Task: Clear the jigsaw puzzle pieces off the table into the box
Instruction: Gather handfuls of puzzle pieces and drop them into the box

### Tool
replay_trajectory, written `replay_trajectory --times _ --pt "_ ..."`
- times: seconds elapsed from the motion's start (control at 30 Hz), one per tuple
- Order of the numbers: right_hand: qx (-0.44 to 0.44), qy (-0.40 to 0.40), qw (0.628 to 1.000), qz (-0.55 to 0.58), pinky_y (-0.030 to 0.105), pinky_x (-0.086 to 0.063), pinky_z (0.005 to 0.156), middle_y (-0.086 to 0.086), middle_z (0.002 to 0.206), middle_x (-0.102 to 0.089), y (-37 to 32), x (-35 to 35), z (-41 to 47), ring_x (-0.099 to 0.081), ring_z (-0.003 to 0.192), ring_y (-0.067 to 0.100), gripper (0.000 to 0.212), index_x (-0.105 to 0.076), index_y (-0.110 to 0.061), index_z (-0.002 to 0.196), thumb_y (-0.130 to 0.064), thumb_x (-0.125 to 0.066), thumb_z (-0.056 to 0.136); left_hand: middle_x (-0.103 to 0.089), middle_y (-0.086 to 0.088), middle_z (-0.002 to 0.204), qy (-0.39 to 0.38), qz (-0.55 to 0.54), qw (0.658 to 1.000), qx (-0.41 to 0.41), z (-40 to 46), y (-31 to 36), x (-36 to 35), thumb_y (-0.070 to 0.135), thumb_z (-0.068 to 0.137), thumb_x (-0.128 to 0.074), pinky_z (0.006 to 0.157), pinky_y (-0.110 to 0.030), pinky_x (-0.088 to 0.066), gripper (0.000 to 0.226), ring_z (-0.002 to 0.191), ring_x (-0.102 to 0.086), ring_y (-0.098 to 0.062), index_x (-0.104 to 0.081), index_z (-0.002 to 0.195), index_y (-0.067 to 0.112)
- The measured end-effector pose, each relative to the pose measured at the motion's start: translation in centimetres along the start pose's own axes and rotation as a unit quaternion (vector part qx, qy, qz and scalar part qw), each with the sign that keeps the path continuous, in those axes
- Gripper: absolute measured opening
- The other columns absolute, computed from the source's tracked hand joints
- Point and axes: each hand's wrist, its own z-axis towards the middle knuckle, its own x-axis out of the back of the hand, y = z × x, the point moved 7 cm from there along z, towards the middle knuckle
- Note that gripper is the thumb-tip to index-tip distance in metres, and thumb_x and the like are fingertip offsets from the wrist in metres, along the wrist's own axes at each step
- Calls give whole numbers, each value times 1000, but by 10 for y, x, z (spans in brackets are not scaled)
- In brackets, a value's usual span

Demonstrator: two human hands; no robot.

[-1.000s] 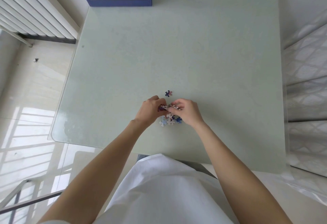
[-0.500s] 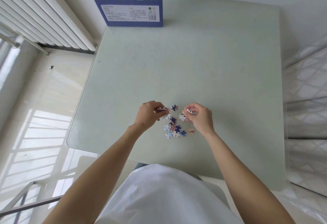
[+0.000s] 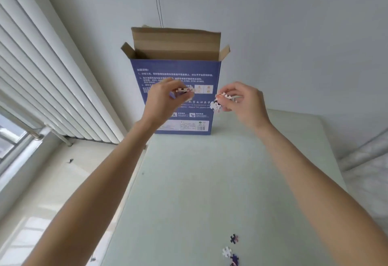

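Mid-carry: left hand (image 3: 162, 99) and right hand (image 3: 241, 101) each pinch puzzle pieces (image 3: 219, 101) near the open box (image 3: 175, 89). Next, lift over the rim and drop. Leftover pieces (image 3: 231, 249) wait on the tabletop (image 3: 199, 181).

Both your hands raised before the open box

Your left hand (image 3: 162, 99) and right hand (image 3: 241, 102) each pinch puzzle pieces (image 3: 219, 101) before the far blue box (image 3: 175, 97); loose pieces (image 3: 230, 250) lie near you on the table (image 3: 189, 181).
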Motion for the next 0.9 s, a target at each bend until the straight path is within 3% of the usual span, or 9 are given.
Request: replay_trajectory --times 0.13,0.2,0.3,0.37,0.43,0.5,0.73,0.83,0.9 --pt "64 60 996 -17 24 -57 59 -1 79 -64 -38 -7 95 -61 71 0 9 -68 -9 85 -7 -73 79 -63 -4 78 29 46 997 -57 99 -21 25 31 80 -71 60 -28 -45 19 67 -56 -16 -71 82 12" --pt "76 77 993 -35 24 -58 59 3 79 -65 -43 -13 133 -65 72 7 9 -69 -7 87 -7 -72 79 -62 -4 78 16 81 994 -74 135 -34 26 32 80 -70 60 -29 -41 21 67 -54 -16 -70 81 11" --pt "84 39 989 -112 36 -59 64 4 82 -68 -34 -34 175 -67 72 20 7 -70 -13 86 -11 -71 80 -63 -9 80 -49 138 986 -80 169 -55 15 33 80 -70 64 -31 -41 23 72 -56 -23 -69 82 10" --pt "94 -10 975 -200 42 -56 72 -5 80 -69 -27 -50 185 -64 72 16 7 -70 -23 84 -18 -69 80 -65 -8 84 -117 193 972 -70 174 -67 2 33 81 -69 68 -33 -41 21 80 -57 -26 -69 86 12" --pt "98 -64 954 -277 22 -49 80 -12 80 -67 -24 -62 191 -60 72 7 9 -71 -28 86 -21 -66 83 -66 -6 86 -156 205 964 -66 177 -75 -7 33 82 -67 69 -32 -40 19 83 -57 -26 -69 87 15" --pt "106 -102 938 -314 1 -31 68 -8 86 -68 -25 -70 192 -60 78 8 11 -74 -21 92 -18 -64 86 -66 -3 87 -165 211 961 -71 177 -78 -10 37 84 -65 68 -30 -39 20 84 -57 -26 -70 90 19" --pt "91 -112 920 -365 -8 -23 59 -9 94 -70 -21 -67 188 -50 80 3 18 -69 -23 105 -24 -60 90 -67 12 89 -171 259 947 -81 170 -86 -7 50 89 -51 63 -29 -39 24 82 -59 -21 -68 96 35" --pt "79 -107 921 -366 -1 -28 55 -8 93 -70 -22 -66 187 -57 84 8 16 -69 -23 103 -24 -63 88 -66 9 89 -141 250 953 -93 167 -79 -1 44 88 -56 63 -28 -37 17 81 -57 -21 -70 93 36" --pt "83 -103 919 -371 -6 -29 61 -7 91 -68 -26 -69 186 -59 85 9 14 -70 -21 100 -20 -62 88 -63 8 87 -111 209 968 -87 165 -78 5 38 83 -65 63 -29 -41 8 76 -56 -19 -71 87 35"
